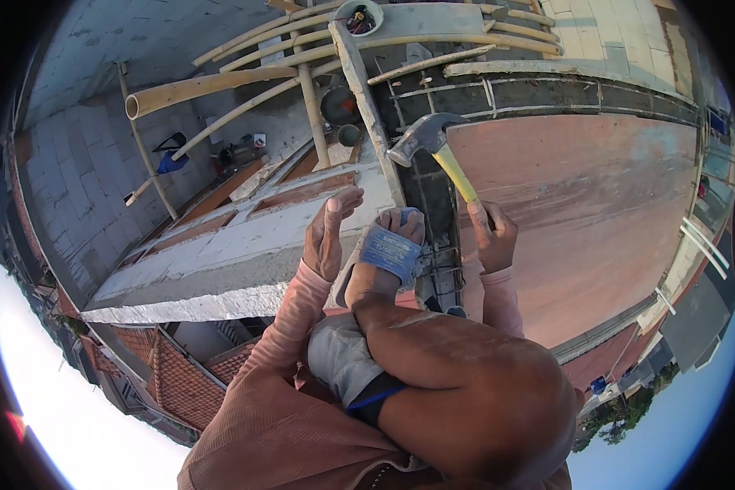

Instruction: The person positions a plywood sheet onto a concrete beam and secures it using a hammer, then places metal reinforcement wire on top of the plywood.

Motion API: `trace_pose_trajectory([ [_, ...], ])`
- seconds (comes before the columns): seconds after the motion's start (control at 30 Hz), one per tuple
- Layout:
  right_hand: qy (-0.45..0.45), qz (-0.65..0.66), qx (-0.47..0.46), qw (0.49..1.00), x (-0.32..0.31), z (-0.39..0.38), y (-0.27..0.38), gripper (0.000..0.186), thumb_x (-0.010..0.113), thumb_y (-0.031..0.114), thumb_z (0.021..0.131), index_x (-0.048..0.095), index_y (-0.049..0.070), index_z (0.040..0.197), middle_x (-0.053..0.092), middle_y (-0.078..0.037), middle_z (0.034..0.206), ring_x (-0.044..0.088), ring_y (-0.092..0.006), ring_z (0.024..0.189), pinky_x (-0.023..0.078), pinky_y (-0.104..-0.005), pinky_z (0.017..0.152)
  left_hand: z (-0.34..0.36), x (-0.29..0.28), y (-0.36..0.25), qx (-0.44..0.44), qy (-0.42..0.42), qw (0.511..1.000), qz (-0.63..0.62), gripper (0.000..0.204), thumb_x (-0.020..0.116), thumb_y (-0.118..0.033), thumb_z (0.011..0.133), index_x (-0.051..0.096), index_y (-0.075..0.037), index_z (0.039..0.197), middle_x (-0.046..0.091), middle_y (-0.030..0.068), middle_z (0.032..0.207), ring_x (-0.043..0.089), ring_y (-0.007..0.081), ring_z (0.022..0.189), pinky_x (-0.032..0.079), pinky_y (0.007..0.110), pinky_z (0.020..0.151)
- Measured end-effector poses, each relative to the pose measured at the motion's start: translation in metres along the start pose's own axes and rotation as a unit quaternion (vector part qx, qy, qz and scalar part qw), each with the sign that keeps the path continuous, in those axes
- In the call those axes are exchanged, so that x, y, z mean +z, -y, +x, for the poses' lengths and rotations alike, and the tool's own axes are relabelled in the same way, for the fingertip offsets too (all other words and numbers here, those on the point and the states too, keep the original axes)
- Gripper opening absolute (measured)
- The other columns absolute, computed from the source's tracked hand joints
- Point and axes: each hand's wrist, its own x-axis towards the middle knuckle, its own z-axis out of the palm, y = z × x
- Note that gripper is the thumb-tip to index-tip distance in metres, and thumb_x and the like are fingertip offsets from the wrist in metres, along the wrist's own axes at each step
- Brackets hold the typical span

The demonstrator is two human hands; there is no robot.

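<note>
My right hand (492, 233) grips a claw hammer (457, 163) by its yellow handle, its metal head raised over a channel with steel rebar (439, 253) and against an upright wooden board (359, 98) in the view. My left hand (328, 233) is held upright with straightened fingers, holding nothing, just left of my foot in a blue sandal (390, 249). The foot rests on the edge of a pale block wall (204, 265). To the right of the channel lies a large reddish plywood panel (580, 212).
Bamboo poles (204, 82) span the upper left over a lower room with buckets (347, 135) and scattered items. A white bucket of tools (358, 16) stands at the top. The wall drops away to tiled roofs (180, 384); white pipes (702, 245) protrude at the right edge.
</note>
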Motion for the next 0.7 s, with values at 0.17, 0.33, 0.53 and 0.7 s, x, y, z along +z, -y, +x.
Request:
trace_pose_trajectory([
  [0.17,-0.031,0.007,0.011,0.999,0.043,-0.007,0.033,0.034,0.064,0.032,0.096,0.069,-0.001,0.097,0.069,-0.020,0.084,0.066,-0.0352,0.071,0.051,-0.0401,0.067,0.047,0.040,-0.017,0.071,0.013,0.997,-0.011,0.063,0.035,-0.052,0.105,0.056,0.003,0.130,0.057,0.0197,0.132,0.057,0.0303,0.120,0.044,0.040,0.103],
  [0.33,0.021,0.034,0.085,0.996,0.062,-0.013,0.040,0.037,0.057,0.030,0.099,0.060,-0.001,0.118,0.066,-0.024,0.103,0.064,-0.0401,0.096,0.051,-0.0457,0.081,0.079,0.051,-0.013,0.172,-0.056,0.953,0.244,0.044,0.051,-0.036,0.103,0.057,-0.001,0.130,0.056,0.0149,0.120,0.057,0.0249,0.108,0.047,0.035,0.095],
  [0.53,0.068,-0.148,0.043,0.986,0.048,-0.007,0.021,0.041,0.058,0.032,0.098,0.058,0.001,0.124,0.064,-0.022,0.113,0.060,-0.0408,0.106,0.048,-0.0470,0.092,0.078,0.058,-0.014,0.157,-0.096,0.944,0.275,0.047,0.056,-0.033,0.101,0.048,-0.003,0.136,0.051,0.0171,0.127,0.054,0.0283,0.110,0.045,0.039,0.097],
  [0.7,0.039,-0.043,0.072,0.996,0.020,-0.006,0.000,0.040,0.060,0.032,0.096,0.060,0.002,0.122,0.064,-0.020,0.113,0.058,-0.0383,0.111,0.048,-0.0467,0.093,0.112,0.047,-0.024,0.307,-0.103,0.844,0.427,0.037,0.057,-0.027,0.099,0.054,-0.005,0.129,0.050,0.0195,0.130,0.054,0.0343,0.112,0.040,0.044,0.102],
])
